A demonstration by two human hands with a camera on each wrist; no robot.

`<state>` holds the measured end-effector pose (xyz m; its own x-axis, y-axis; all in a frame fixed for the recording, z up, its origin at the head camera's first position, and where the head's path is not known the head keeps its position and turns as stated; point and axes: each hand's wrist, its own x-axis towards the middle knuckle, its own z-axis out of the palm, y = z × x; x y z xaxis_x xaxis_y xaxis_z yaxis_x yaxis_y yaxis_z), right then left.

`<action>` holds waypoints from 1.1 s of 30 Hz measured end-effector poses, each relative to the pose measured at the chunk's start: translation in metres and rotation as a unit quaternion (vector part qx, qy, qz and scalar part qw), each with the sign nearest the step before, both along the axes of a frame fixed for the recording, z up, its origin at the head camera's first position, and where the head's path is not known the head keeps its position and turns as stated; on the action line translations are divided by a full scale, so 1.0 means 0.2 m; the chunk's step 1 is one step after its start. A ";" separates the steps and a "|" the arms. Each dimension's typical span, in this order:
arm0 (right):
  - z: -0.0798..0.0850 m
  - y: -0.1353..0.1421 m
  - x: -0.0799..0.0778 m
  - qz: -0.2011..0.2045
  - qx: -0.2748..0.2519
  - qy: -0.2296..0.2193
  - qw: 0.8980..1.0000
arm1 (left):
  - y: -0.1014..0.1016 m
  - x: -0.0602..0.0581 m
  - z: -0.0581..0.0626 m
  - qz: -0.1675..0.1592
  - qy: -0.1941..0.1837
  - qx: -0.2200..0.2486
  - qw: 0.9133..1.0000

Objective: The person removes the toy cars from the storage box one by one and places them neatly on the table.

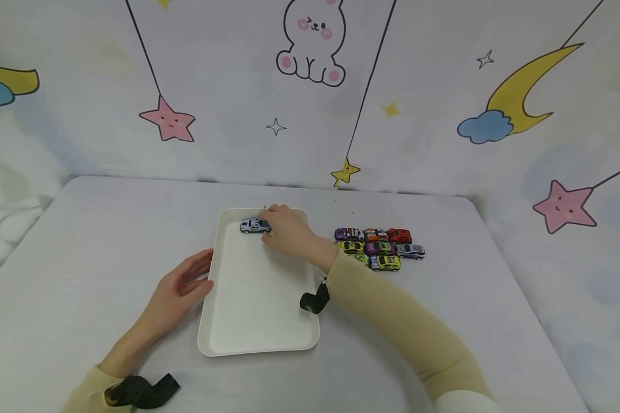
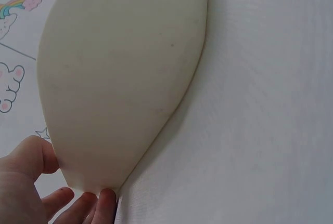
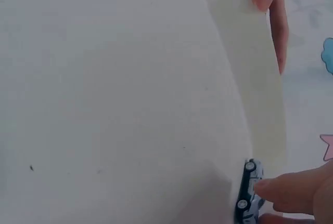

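Observation:
A white rectangular tray (image 1: 260, 338) lies on the table. Its left wall is held by my left hand (image 1: 181, 289), the thumb at the rim and fingers against the outside; the left wrist view shows this hand (image 2: 31, 193) at the tray wall (image 2: 119, 78). Inside the tray's far end, my right hand (image 1: 291, 232) grips the right end of a silver-white toy car (image 1: 253, 225). Fingertips touch the car (image 3: 248, 187) in the right wrist view, where its lower end is partly cut off.
Several toy cars (image 1: 379, 248) stand in close rows just right of the tray, partly hidden by the right forearm. A dark strap (image 1: 315, 298) hangs from the right wrist over the tray's right edge. Behind the table rises a wall covering (image 1: 227, 155) with cartoon prints.

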<state>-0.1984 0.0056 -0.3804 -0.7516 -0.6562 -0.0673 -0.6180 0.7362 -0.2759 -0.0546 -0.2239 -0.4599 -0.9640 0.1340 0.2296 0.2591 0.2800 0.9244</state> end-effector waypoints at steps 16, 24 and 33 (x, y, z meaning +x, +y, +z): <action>-0.08 -0.01 0.01 -0.015 -0.009 0.012 1.000 | 0.00 0.00 -0.01 -0.007 0.002 0.007 1.000; -0.09 -0.01 0.04 -0.015 -0.004 0.033 0.999 | 0.01 0.00 0.00 -0.007 0.002 0.005 1.000; -0.09 -0.01 0.07 -0.014 -0.004 0.041 0.999 | 0.01 0.00 0.00 -0.002 0.002 -0.004 1.000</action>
<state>-0.1846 0.0031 -0.3981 -0.7729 -0.6345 0.0011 -0.6175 0.7517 -0.2316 -0.0539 -0.2218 -0.4601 -0.9625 0.1400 0.2324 0.2641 0.2866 0.9209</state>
